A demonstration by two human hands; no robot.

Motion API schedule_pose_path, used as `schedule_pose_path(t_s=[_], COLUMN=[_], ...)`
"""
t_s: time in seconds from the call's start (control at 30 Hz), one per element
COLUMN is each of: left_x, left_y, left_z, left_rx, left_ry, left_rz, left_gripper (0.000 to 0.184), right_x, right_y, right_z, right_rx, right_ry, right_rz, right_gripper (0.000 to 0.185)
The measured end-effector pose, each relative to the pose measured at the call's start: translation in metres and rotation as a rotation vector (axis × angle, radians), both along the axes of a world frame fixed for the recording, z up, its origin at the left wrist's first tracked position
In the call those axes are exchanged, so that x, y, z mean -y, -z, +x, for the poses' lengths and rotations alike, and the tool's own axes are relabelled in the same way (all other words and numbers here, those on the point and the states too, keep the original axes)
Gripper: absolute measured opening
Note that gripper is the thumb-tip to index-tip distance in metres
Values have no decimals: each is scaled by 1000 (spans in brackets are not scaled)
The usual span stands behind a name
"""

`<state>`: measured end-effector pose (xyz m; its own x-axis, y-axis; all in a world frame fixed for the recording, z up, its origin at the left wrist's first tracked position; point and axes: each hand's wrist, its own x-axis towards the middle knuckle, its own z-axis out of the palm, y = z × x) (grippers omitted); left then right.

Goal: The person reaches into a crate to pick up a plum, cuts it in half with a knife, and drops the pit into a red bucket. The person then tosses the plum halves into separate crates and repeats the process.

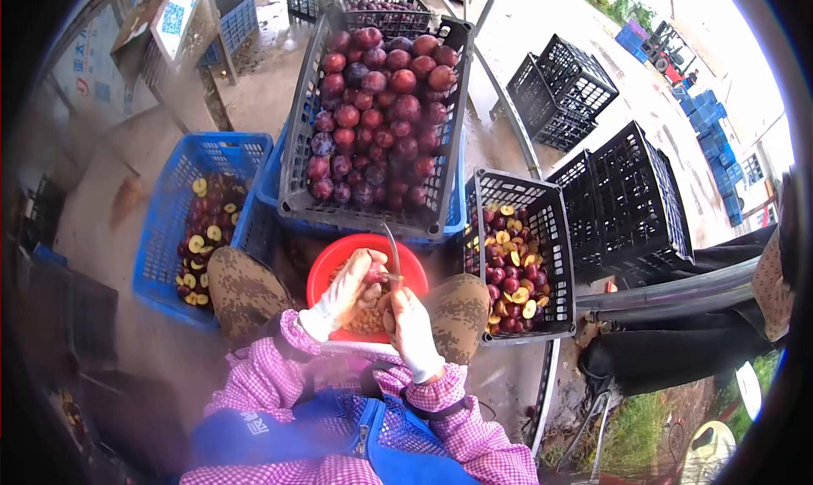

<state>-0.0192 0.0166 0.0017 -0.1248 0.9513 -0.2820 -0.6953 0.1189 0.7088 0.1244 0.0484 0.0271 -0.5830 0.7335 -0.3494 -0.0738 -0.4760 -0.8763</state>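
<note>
My left hand [340, 299], in a white glove, is closed around a reddish plum [373, 275]. Beside it my gloved right hand [412, 328] grips a knife [393, 249], its thin curved blade pointing up and away from me, close against the plum. Whether the blade has entered the flesh is hard to tell. Both hands are over a red basin [317, 273] between my knees, which contains many small tan pieces that look like plum pits [366, 321]. Just beyond the basin, a black crate [292, 167] full of whole plums [381, 116] rests tilted on a blue crate.
To the left stands a blue basket [161, 222] with halved plums [200, 243]. A black crate [559, 256] at right holds more cut plums [512, 273]. Stacked black crates [631, 201] and a person's dark-trousered leg [669, 358] are farther right.
</note>
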Motion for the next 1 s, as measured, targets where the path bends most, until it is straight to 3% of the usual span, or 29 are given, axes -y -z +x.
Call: schedule_pose_path(t_s=[0.03,0.17,0.23,0.27,0.33,0.4,0.47,0.5,0.57,0.6,0.67,0.7,0.77,0.8,0.87,1.0], left_x=[0,5,4,7,13,12,14,13,12,11,10,8,4,8,15,14], left_y=[1,3,19,19,19,16,8,2,-10,-15,-21,-10,9,7,-3,6], left_z=[6,11,17,17,18,24,26,28,32,35,37,37,32,31,28,20], left_rx=[-76,-359,-1150,-1149,-898,-747,-400,-401,-105,-105,-151,-151,-971,-970,-460,-505], left_ry=[-53,-48,-311,-310,-181,-198,-152,-151,-164,-160,-195,-191,-346,-341,-58,70], left_rz=[9,84,436,438,233,192,95,95,60,62,-8,-10,390,388,97,102], left_gripper=[42,38,34,34,34,34,33,33,31,31,29,29,29,29,23,18], right_x=[2,9,14,16,18,19,19,20,20,19,19,18,19,19,18,18], right_y=[5,-9,-17,-15,-7,-5,-5,-1,4,3,-3,-5,-8,-4,5,15], right_z=[1,7,4,4,5,7,9,10,11,12,12,13,17,18,21,19], right_rx=[-6,192,237,238,363,336,239,239,166,166,353,355,441,442,515,313], right_ry=[3,-10,-7,-5,-14,-10,16,16,57,62,42,45,-38,-36,-96,-49], right_rz=[33,207,324,325,610,599,364,364,171,172,497,495,620,616,658,575], right_gripper=[28,27,26,26,24,24,23,23,25,25,24,24,23,23,22,26])
